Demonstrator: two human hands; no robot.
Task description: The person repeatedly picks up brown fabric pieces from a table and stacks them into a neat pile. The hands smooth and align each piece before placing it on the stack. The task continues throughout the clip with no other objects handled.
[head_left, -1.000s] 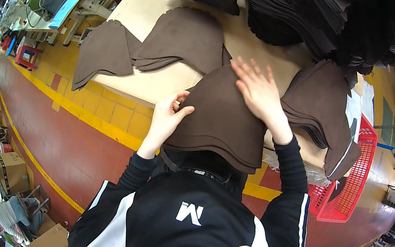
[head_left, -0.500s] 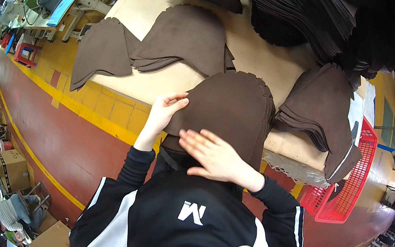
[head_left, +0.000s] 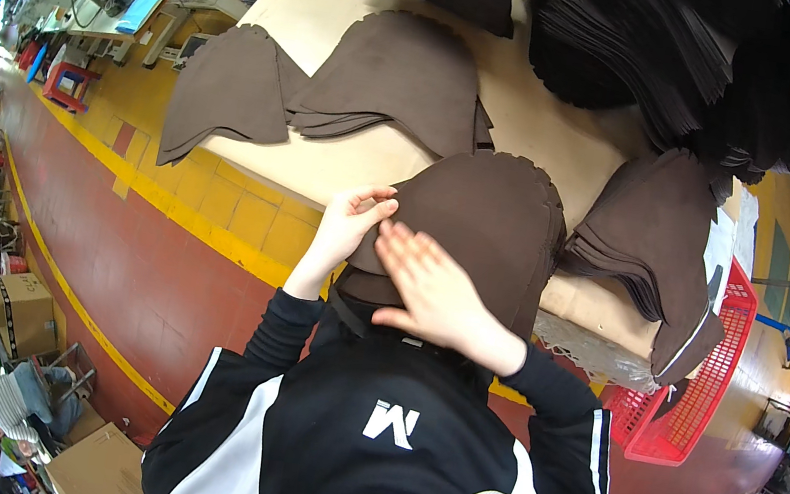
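Note:
In front of me lies a stack of dark brown, round-topped fabric pieces [head_left: 491,210] with notched edges, its near end reaching over the table's front edge toward my body. My left hand [head_left: 347,230] pinches the left edge of the top piece between thumb and fingers. Flat on that piece rests my right hand [head_left: 438,288], its fingers stretched toward the left hand and thumb apart. Below the hands a dark strip [head_left: 347,313] hangs by the near end of the stack.
More brown stacks lie on the beige table [head_left: 367,157]: a left stack [head_left: 236,83], a back stack [head_left: 404,76] and a right stack [head_left: 656,223]. Darker piles [head_left: 635,48] fill the far right. A red plastic basket [head_left: 717,363] stands beside the table's right end.
My right hand has slid farther up the top piece, closer to my left hand. The left hand keeps its pinch at the edge. The whole view has shifted slightly.

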